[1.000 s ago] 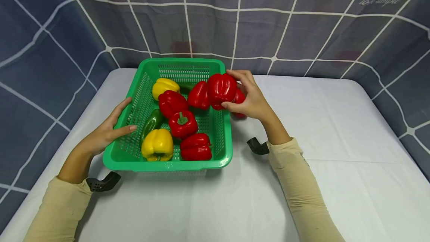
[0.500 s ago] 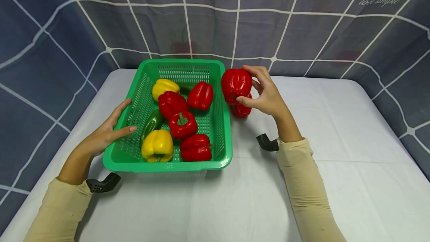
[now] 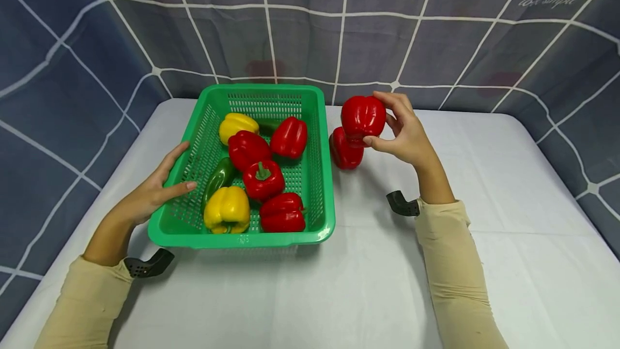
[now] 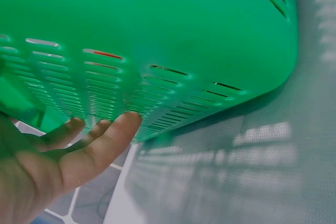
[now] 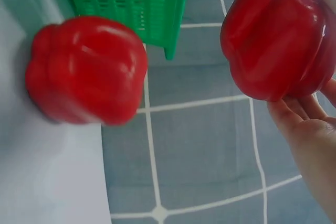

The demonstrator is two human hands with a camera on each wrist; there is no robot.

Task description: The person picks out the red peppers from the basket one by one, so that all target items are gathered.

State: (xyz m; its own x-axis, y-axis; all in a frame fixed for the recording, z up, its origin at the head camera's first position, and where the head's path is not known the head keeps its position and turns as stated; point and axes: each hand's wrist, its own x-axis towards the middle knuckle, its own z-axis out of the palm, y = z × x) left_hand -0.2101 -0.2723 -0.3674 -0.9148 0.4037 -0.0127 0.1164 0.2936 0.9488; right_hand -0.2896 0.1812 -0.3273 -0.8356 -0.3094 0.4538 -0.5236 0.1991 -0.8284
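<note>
My right hand [image 3: 404, 133] pinches a red bell pepper [image 3: 363, 117] between thumb and fingers. In the right wrist view that held pepper [image 5: 281, 35] hangs in the air. Below and left of it, a second red bell pepper [image 3: 346, 149] lies on the white cloth, close beside the basket's right wall. My left hand [image 3: 150, 187] grips the left rim of a green plastic basket [image 3: 328, 193], thumb over the rim. The left wrist view shows its fingers [image 4: 100, 153] along the slotted outer wall. Red bell peppers [image 3: 263, 179] and yellow bell peppers [image 3: 226, 209] lie inside the basket.
A dark green pepper [image 3: 220, 176] lies at the basket's left, with another green vegetable [image 3: 268, 126] partly hidden at the back. White cloth [image 3: 387, 284] covers the table. A grey-blue checked curtain [image 3: 310, 42] hangs along the back and sides.
My right hand has carried the red bell pepper rightward from over the basket's right rim, uncovering the pepper lying outside. My left hand and the basket have stayed put.
</note>
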